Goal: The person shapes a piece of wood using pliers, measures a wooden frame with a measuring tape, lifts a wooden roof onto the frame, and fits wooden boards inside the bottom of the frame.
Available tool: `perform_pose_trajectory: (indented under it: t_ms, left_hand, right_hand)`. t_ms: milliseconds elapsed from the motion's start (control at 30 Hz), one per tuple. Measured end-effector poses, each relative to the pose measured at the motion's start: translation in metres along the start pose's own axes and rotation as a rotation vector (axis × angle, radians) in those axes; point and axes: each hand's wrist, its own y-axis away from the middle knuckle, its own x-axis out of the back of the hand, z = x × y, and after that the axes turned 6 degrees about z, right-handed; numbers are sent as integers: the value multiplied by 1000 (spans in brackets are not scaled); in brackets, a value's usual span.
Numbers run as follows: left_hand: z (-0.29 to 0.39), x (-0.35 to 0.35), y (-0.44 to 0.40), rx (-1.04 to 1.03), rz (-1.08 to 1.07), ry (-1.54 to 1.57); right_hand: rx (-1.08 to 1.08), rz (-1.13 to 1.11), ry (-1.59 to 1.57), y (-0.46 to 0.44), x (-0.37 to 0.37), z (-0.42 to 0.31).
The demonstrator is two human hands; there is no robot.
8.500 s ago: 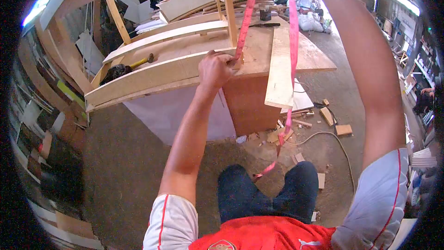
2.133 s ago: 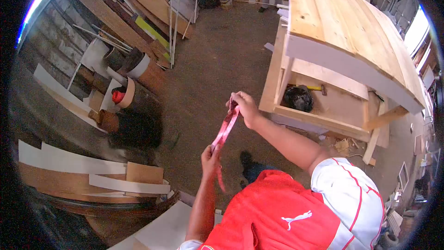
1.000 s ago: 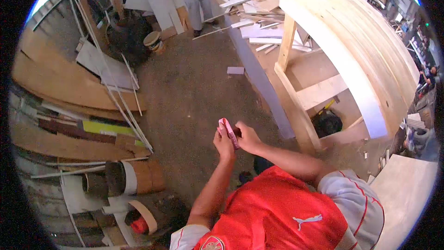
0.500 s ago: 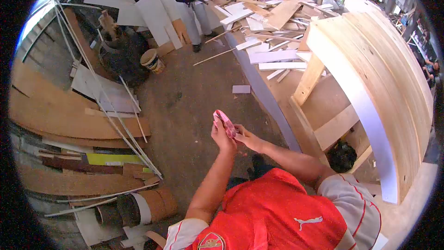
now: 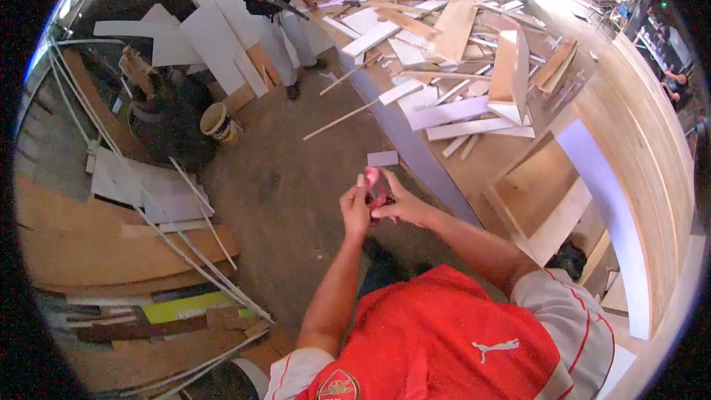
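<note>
Head view, pink tape (image 5: 372, 175): bundled, left of the table (image 5: 458, 178); I read its long axis as pointing roughly tableward-forward, though fingers hide much.
Left hand (image 5: 355, 212): pinching its far-from-table side.
Right hand (image 5: 409, 207): nearer the table, pinching it too.

The tape (image 5: 374, 180) is a soft strip, bright pink at the top and darker red lower down; it is gathered into a small, folded bundle, with its upper loop standing up between the two hands; the left hand (image 5: 355, 210) holds one side and the right hand (image 5: 402, 203) the other; the bundle is up off the floor (image 5: 296, 178), in front of the red shirt (image 5: 452, 333) and well apart from it; its markings are too small to read.
</note>
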Motion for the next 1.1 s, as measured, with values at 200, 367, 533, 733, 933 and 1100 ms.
perform_pose_trajectory:
  t_ms: [200,367,533,733,933,1100]
  left_hand:
    - [69,14,-91,20,-123,-122]
    - [31,16,-191,-175,-45,-163]
    - [65,1,-254,-70,-77,-177]
    - [86,-30,-359,-378,-189,-178]
    - [95,-69,-458,-303,-243,-130]
    - [123,-110,-514,-326,-196,-164]
  right_hand:
    - [79,-107,223,-119,-17,10]
    - [186,53,541,-187,-16,39]
    - [24,294,191,-262,-14,13]
    - [-4,470,-110,-406,40,-18]
    - [-21,442,-321,-528,86,-89]
    - [199,446,-432,-629,115,-136]
